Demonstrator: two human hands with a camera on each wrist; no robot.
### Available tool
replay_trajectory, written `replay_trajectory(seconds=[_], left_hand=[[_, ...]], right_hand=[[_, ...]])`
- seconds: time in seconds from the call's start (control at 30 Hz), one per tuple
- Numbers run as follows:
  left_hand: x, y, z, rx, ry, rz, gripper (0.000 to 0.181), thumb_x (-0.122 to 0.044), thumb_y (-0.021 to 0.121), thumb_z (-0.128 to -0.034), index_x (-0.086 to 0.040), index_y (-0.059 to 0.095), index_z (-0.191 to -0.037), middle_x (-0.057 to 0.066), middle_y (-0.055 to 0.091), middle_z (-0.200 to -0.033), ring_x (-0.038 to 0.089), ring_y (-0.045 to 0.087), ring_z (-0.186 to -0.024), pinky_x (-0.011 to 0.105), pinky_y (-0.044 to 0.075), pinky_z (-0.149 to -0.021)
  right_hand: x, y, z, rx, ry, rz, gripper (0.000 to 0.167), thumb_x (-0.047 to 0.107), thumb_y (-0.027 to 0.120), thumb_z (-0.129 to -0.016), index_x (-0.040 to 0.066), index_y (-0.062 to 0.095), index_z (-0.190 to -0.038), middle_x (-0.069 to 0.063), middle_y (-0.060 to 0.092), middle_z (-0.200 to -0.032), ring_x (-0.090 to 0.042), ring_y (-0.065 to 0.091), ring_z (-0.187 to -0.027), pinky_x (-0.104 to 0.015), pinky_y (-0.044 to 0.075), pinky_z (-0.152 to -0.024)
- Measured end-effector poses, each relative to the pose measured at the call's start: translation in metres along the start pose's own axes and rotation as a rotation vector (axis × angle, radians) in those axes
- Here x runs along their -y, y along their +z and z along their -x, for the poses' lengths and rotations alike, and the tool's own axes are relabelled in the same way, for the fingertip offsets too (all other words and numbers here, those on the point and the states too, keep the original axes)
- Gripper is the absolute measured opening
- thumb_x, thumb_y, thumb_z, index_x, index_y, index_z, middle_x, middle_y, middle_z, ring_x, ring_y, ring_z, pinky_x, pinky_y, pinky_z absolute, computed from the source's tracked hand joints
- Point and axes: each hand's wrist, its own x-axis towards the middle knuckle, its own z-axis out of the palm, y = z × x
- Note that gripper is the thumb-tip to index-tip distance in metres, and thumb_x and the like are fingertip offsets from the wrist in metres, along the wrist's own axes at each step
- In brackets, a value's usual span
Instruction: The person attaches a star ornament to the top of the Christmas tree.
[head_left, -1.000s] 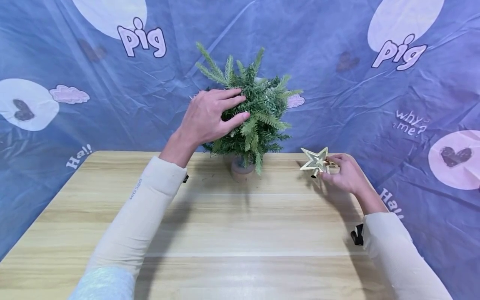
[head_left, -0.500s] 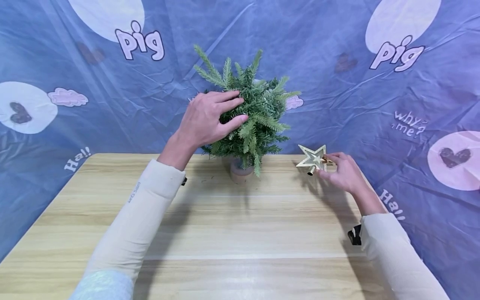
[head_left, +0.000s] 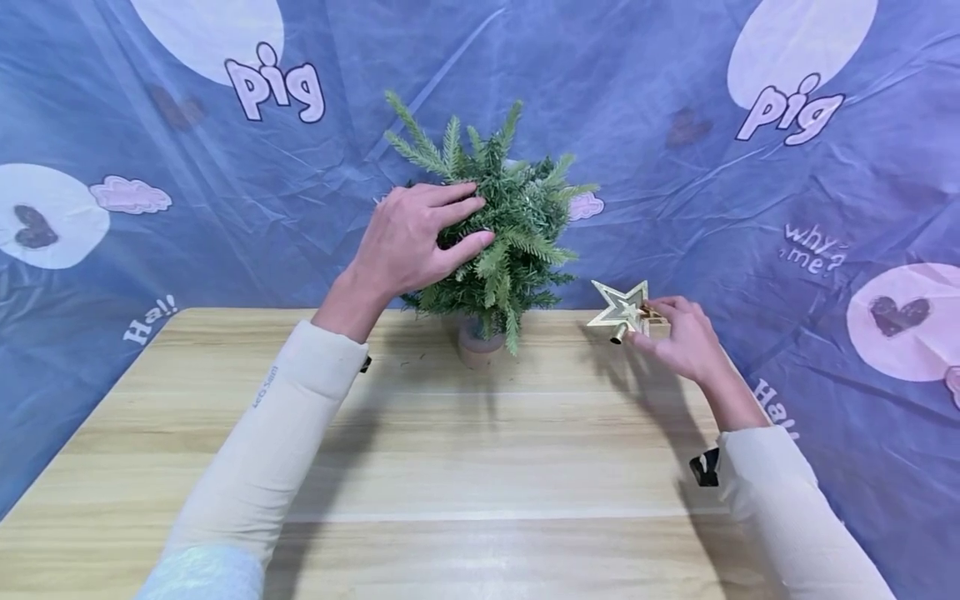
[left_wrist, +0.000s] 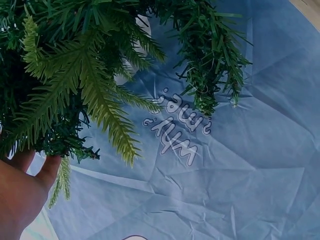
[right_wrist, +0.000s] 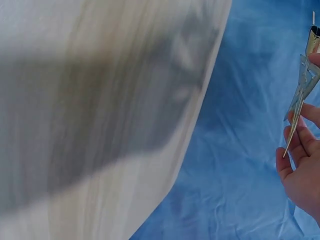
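A small artificial Christmas tree (head_left: 517, 242) stands upright on a round base (head_left: 480, 346) at the back of the wooden table. My left hand (head_left: 412, 237) rests against the tree's left side, fingers and thumb spread over the branches. In the left wrist view, green needles (left_wrist: 95, 90) hide part of the left hand (left_wrist: 25, 192). To the tree's right, my right hand (head_left: 682, 337) pinches a gold star tree topper (head_left: 624, 310) between thumb and fingers. Its short tube points down and towards me, held just above the tabletop. The right wrist view shows the star (right_wrist: 301, 90) edge-on.
The light wooden table (head_left: 450, 467) stretches towards me, its back edge against a blue printed cloth (head_left: 637, 83). A few dark needle bits lie left of the tree's base. A black object (head_left: 705, 468) shows at the right cuff.
My right hand has lifted the star slightly and brought it a little to the left, nearer the tree. The left hand stays on the branches. The head view has shifted slightly.
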Motion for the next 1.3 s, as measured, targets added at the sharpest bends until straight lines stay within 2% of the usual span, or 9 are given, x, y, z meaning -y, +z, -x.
replay_trajectory(seconds=[0.2,0.43,0.73,1.3], left_hand=[[0.000,0.000,0.001,-0.003,-0.005,-0.005,0.052,-0.055,0.060,-0.0969,-0.017,0.070,-0.131,0.002,0.061,-0.141,0.027,0.063,-0.122,0.049,0.049,-0.098],[-0.002,0.002,0.001,-0.003,-0.015,-0.005,0.052,-0.055,0.060,-0.0966,-0.017,0.071,-0.131,0.002,0.061,-0.141,0.027,0.062,-0.122,0.050,0.049,-0.098],[-0.003,0.000,0.000,0.047,-0.031,-0.018,0.054,-0.056,0.058,-0.0978,-0.018,0.068,-0.134,0.001,0.059,-0.144,0.028,0.060,-0.125,0.051,0.047,-0.100],[-0.001,0.001,0.003,0.003,-0.003,-0.009,0.054,-0.055,0.060,-0.0965,-0.016,0.070,-0.132,0.003,0.061,-0.141,0.030,0.064,-0.120,0.050,0.050,-0.097]], right_hand=[[0.010,-0.004,-0.003,-0.007,0.021,-0.034,0.076,0.036,0.073,-0.088,-0.010,0.048,-0.144,-0.031,0.044,-0.143,-0.050,0.036,-0.132,-0.067,0.030,-0.105],[0.018,-0.010,-0.004,-0.018,0.019,-0.019,0.076,0.036,0.071,-0.090,-0.012,0.048,-0.143,-0.032,0.044,-0.142,-0.050,0.038,-0.129,-0.067,0.032,-0.102],[0.023,-0.009,-0.009,-0.051,0.022,-0.045,0.074,0.036,0.071,-0.089,-0.010,0.050,-0.143,-0.029,0.046,-0.141,-0.048,0.038,-0.128,-0.062,0.033,-0.101],[0.031,-0.009,-0.013,-0.126,0.010,-0.060,0.073,0.038,0.071,-0.089,-0.010,0.052,-0.141,-0.029,0.048,-0.139,-0.047,0.041,-0.127,-0.062,0.035,-0.100]])
